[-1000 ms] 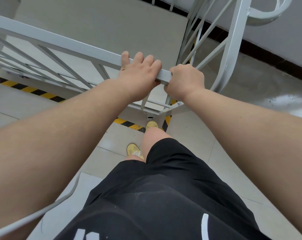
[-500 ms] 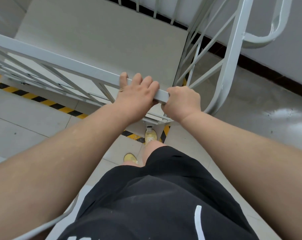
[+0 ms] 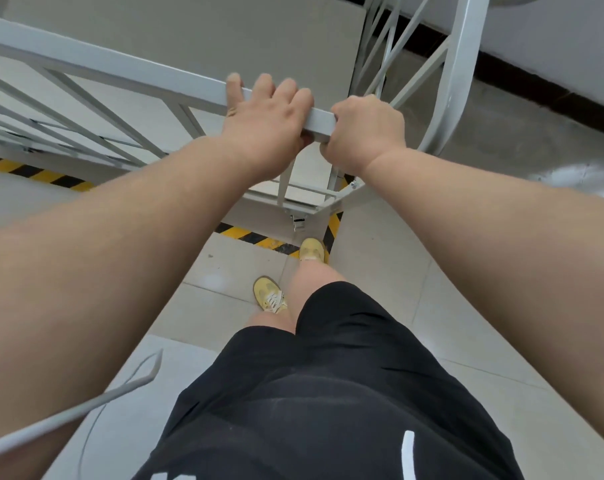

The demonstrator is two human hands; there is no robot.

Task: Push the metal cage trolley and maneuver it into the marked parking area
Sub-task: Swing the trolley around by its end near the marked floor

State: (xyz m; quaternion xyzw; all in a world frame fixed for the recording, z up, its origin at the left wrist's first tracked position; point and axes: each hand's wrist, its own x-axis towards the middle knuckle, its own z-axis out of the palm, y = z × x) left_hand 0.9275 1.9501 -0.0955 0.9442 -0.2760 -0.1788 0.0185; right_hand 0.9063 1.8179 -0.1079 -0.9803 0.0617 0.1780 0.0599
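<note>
Grey steel trolley (image 3: 127,74) lies at twelve o'clock, its rail running nine to three, and I hold it with left hand (image 3: 262,123) and right hand (image 3: 366,133) both curled round, tape (image 3: 255,237) crossing beneath.

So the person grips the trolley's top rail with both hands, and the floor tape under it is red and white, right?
Not quite. The head view shows both the left hand and right hand gripping the top rail, but the floor tape is yellow and black, not red and white.
</note>
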